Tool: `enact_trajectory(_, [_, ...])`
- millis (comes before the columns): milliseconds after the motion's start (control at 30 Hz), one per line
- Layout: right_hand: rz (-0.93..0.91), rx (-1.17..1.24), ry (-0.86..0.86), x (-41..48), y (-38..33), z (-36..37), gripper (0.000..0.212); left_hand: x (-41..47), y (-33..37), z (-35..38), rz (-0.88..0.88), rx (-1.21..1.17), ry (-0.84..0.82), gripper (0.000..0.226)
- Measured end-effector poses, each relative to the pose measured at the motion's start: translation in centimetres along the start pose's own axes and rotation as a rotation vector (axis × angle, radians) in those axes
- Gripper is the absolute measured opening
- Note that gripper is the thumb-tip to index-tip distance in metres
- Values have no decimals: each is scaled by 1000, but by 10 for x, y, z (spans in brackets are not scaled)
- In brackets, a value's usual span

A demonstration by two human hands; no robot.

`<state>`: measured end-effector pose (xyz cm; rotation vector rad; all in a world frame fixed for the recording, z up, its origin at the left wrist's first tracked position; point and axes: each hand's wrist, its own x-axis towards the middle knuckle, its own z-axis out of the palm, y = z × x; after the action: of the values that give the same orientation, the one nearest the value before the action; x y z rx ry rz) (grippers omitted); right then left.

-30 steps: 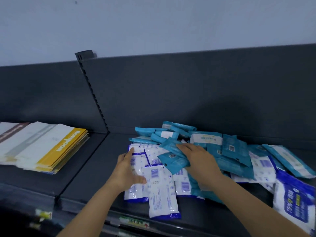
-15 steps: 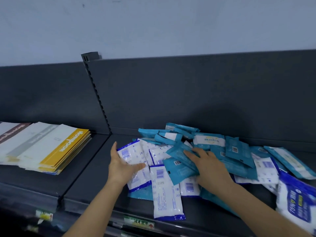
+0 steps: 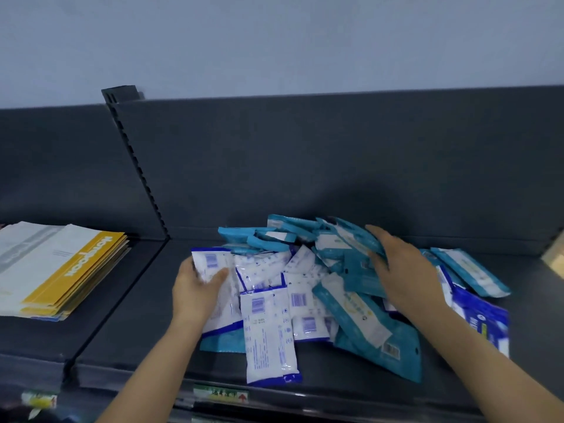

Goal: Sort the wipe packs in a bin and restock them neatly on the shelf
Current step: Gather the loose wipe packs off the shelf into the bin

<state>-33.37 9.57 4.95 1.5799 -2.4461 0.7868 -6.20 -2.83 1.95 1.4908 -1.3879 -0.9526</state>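
Observation:
A loose heap of wipe packs lies on the dark shelf [image 3: 128, 340]. White packs with blue ends and barcodes [image 3: 270, 334] sit at the front left of the heap; teal packs [image 3: 363, 319] spread over the back and right. My left hand [image 3: 195, 288] grips one white pack [image 3: 213, 264] at the heap's left edge, lifting its top end. My right hand [image 3: 403, 270] lies on the teal packs at the upper right, fingers curled round a few of them. A dark-blue pack [image 3: 485, 322] lies at the far right. No bin is in view.
A stack of flat white and yellow envelopes [image 3: 58, 267] lies on the neighbouring shelf section to the left, past a slotted upright [image 3: 140, 172]. The dark back panel [image 3: 335, 154] rises behind the heap. Price labels [image 3: 221, 393] run along the shelf's front edge.
My left hand has kept hold of the white pack and raised it at the heap's left edge. My right hand has moved right and back, from the middle teal packs onto those at the upper right.

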Motion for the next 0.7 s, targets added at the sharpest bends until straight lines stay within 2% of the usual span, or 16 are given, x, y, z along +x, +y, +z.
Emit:
enact_trajectory(67, [-63,-239,81,-12,14,5,52,-9,12,4,141,27,-30,17])
enact_trajectory(133, [-103,-306,40,-30,27,16,62,-22,25,9,285,82,-83,18])
enact_trajectory(200, [-158,-321,-83,-49,35,33,69,-36,34,15,460,244,-127,21])
enact_trajectory(267, [-177,-270,-169,-64,36,46,65,-51,33,23,651,387,-152,27])
enact_trajectory(367, [-94,-228,-274,-72,29,49,72,-63,9,36,787,478,-281,34])
enact_trajectory(433, [-67,-232,-325,-69,20,45,94,-64,-16,43,790,573,-295,31])
enact_trajectory(500, [-60,-216,-422,-67,16,44,109,-67,-30,46,737,640,-321,47])
enact_trajectory(533, [-54,-202,-445,-66,15,43,109,-69,-33,45,697,645,-331,59])
enact_trajectory(633, [-56,-173,-410,-63,12,41,91,-80,-35,43,567,668,-389,100])
enact_trajectory(700, [-67,-163,-387,-61,12,39,83,-88,-35,44,523,726,-433,116])
